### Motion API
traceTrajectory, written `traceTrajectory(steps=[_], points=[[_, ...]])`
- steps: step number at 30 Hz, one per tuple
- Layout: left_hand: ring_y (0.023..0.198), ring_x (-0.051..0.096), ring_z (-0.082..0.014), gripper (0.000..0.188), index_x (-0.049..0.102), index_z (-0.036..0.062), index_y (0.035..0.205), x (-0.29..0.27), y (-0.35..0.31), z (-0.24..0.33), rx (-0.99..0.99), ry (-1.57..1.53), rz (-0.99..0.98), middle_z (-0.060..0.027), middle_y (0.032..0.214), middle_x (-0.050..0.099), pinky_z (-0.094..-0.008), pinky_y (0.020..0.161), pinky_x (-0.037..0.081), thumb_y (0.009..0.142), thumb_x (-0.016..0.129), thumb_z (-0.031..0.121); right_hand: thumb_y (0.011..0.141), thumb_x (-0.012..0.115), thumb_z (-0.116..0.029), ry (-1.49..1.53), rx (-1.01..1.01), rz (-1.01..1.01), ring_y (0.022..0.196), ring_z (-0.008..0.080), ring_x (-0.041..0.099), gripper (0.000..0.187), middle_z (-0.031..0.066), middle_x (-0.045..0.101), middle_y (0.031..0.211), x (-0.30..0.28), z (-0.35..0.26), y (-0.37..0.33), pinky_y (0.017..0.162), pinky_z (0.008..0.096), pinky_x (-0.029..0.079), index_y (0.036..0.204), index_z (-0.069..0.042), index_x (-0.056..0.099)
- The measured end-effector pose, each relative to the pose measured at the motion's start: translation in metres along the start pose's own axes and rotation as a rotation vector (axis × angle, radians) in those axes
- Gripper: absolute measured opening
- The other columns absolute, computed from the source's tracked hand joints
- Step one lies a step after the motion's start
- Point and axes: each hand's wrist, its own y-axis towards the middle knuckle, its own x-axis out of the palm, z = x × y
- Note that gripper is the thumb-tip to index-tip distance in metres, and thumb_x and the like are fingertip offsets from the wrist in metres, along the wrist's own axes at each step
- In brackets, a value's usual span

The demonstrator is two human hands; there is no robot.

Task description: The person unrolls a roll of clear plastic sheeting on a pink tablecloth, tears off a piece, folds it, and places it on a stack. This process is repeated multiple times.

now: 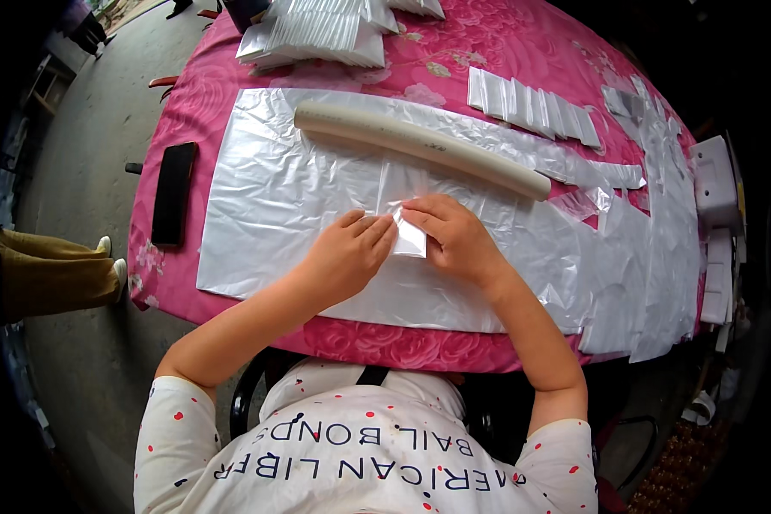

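My left hand [349,254] and my right hand [456,237] meet over a small folded piece of clear plastic film [411,242]. The fingers of my left hand press together at its left edge. On the other side, my right thumb and fingers close around its right edge and top. A thin, see-through part of the film stretches away from my fingertips toward a pale plastic pipe [420,144]. Under both hands lies a large wrinkled silvery-white plastic sheet [257,214]. The pipe rests slantwise across this sheet, just beyond my hands.
A pink flowered cloth [454,51] covers the table. Stacked folded plastic packets [317,38] stand at the far left, and an overlapping row of packets [535,109] lies far right. Loose film [651,248] covers the right side. A black phone [174,195] lies left. Someone's legs [56,270] show beside the table.
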Motion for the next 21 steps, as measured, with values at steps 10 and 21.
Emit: traceTrajectory(steps=[10,21], points=[[0.099,0.06,-0.0216,0.055,0.055,0.0028,0.116,-0.01,-0.036,0.016,-0.026,-0.345,0.016,-0.0095,0.107,0.062,-0.0354,0.089,0.044,0.062,0.064,0.006,0.07,0.064,-0.003,0.115,0.012,0.063,0.078,0.0238,0.059,0.023,0.005,0.064,0.087,0.013,-0.039,-0.032,0.07,0.0329,0.049,0.092,-0.008,0.066],[0.055,0.061,-0.0239,0.063,0.033,-0.0089,0.13,-0.009,0.004,0.009,-0.818,-0.725,0.053,-0.009,0.065,0.064,-0.0318,0.055,0.046,0.079,0.063,0.012,0.084,0.06,-0.022,0.542,0.986,-0.255,0.052,0.0072,0.057,0.025,0.0025,0.059,0.06,-0.009,-0.026,0.016,0.049,0.0222,0.042,0.076,0.002,0.065]])
